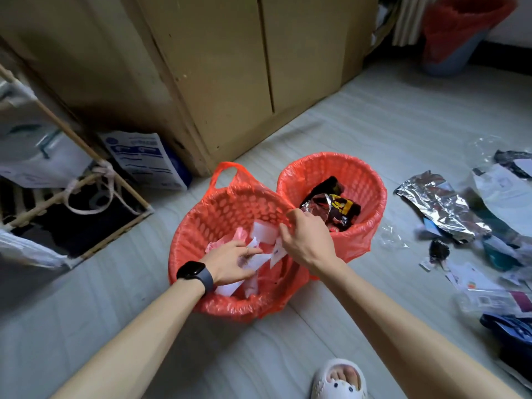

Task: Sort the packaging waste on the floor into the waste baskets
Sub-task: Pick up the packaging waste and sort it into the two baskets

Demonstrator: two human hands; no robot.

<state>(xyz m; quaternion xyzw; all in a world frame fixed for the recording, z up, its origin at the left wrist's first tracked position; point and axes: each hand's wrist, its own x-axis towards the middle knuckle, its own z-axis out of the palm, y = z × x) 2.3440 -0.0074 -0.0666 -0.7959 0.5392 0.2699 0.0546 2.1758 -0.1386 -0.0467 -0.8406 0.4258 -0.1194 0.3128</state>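
Two baskets lined with red plastic bags stand side by side on the floor. The left basket (184, 243) holds white paper scraps (264, 231) and pink bits. My left hand (230, 263) lies inside it, fingers flat on the papers. The right basket (374, 185) holds dark foil snack wrappers (336, 211). My right hand (305, 243) is over the spot where the baskets meet, its curled fingers pinching the red liner (283, 210) of the left basket at the rim. More waste lies on the floor to the right: a silver foil bag (440, 205), a white mailer (506, 194), clear film (391, 237) and paper tags (472, 280).
A wooden cabinet (230, 82) stands behind the baskets. A wooden rack (86, 197) and a white-and-blue packet (146, 159) are at the left. A blue bin with a red liner (460, 38) is at the back right. My slippered foot (339, 378) is at the bottom.
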